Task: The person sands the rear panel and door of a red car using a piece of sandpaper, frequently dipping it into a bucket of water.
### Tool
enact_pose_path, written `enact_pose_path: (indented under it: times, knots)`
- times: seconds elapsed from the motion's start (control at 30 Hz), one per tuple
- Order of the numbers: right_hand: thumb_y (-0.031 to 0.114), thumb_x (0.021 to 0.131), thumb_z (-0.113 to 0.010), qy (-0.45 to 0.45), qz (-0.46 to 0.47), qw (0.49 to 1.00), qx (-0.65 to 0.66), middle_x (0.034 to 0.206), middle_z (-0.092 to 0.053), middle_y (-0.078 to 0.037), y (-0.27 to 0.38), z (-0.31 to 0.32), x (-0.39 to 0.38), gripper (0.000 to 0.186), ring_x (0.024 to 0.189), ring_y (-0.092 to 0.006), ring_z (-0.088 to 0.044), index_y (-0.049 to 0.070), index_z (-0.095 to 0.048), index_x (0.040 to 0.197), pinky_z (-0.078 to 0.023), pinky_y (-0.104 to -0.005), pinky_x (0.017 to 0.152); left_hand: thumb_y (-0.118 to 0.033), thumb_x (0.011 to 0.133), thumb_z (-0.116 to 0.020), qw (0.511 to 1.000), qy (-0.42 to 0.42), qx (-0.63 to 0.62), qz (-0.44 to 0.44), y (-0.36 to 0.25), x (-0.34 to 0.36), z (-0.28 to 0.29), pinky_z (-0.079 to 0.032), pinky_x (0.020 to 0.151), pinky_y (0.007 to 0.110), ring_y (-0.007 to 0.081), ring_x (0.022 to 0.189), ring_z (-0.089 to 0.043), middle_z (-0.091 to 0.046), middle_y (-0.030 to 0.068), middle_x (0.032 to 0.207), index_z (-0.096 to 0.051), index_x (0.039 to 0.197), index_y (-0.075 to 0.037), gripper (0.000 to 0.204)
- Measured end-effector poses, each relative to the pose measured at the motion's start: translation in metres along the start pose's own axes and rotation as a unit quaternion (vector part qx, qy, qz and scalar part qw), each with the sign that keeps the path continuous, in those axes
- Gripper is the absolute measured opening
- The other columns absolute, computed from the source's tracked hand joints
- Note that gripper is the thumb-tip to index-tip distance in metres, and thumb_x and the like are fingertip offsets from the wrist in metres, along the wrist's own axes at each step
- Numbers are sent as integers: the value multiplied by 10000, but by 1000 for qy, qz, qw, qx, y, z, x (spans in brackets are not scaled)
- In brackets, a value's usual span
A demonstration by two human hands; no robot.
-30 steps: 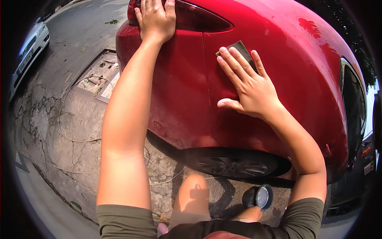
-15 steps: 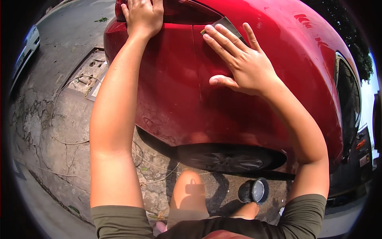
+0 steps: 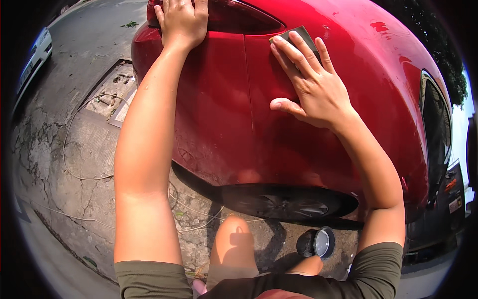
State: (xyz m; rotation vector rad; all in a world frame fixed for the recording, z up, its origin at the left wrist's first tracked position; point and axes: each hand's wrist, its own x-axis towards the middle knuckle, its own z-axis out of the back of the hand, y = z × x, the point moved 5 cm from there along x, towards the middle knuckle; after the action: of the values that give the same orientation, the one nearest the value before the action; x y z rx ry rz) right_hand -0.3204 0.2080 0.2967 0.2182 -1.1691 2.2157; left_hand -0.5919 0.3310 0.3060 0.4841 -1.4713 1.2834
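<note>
My right hand (image 3: 316,92) lies flat with fingers outstretched on the red car's body (image 3: 214,94), thumb held apart. Beneath its fingertips is a thin dark sheet (image 3: 305,35), resembling sandpaper, pressed against the panel just right of the tail light's pointed end; part of it is covered by the fingers. Higher up on the left, my left hand (image 3: 183,27) rests with spread fingers over the red tail light (image 3: 244,19), holding nothing visible. Its fingertips are cut off by the upper edge of the picture.
Below the panel sits the car's dark wheel (image 3: 279,205). A small dark bucket (image 3: 324,243) with pale liquid stands near my knee (image 3: 234,239). A thin hose or cable (image 3: 64,144) loops over cracked concrete beside a framed drain opening (image 3: 112,92). A white car (image 3: 37,60) is at far left.
My right hand and the dark sheet have slid a short way to the right along the panel. My left hand stays on the tail light.
</note>
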Motion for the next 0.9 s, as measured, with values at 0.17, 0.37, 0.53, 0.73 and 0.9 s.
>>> enact_pose_path:
  times: [0.17,0.37,0.53,0.73,0.9]
  knots:
    - [780,978,-355,-18,50,999,14,1676,-362,-12,7,-1,12,859,1573,-242,-283,248,-331,1651,-102,-555,1308,-445,1101,-391,1000,-4,1,-2,12,3,7,-116,1291,544,345,1585,-242,-361,200,1662,-395,1584,-34,634]
    - [834,907,-403,-19,60,997,32,1694,-346,-3,24,-7,42,886,1596,-258,-245,347,-331,1644,-34,-583,1306,-428,1101,-396,1000,1,-7,1,11,0,6,-119,1292,539,344,1587,-237,-361,195,1665,-398,1584,-33,624]
    - [838,915,-400,-19,69,997,30,1672,-385,-19,2,-2,14,862,1580,-273,-273,376,-333,1639,-62,-571,1309,-427,1100,-396,1000,-8,8,-5,2,3,3,-129,1288,540,339,1582,-248,-381,187,1653,-415,1571,-37,612]
    - [846,897,-411,-8,63,998,23,1682,-370,5,9,3,22,897,1596,-264,-236,352,-339,1642,-10,-598,1303,-428,1099,-399,1000,-10,-10,-1,14,5,7,-127,1291,533,338,1583,-243,-376,181,1658,-414,1573,-35,616]
    - [840,905,-420,-21,-3,1000,21,1673,-385,-27,-1,6,1,900,1601,-263,-224,336,-341,1646,17,-616,1291,-441,1097,-401,1000,-10,-5,-2,7,3,5,-121,1291,537,340,1584,-246,-378,182,1658,-421,1570,-32,626]
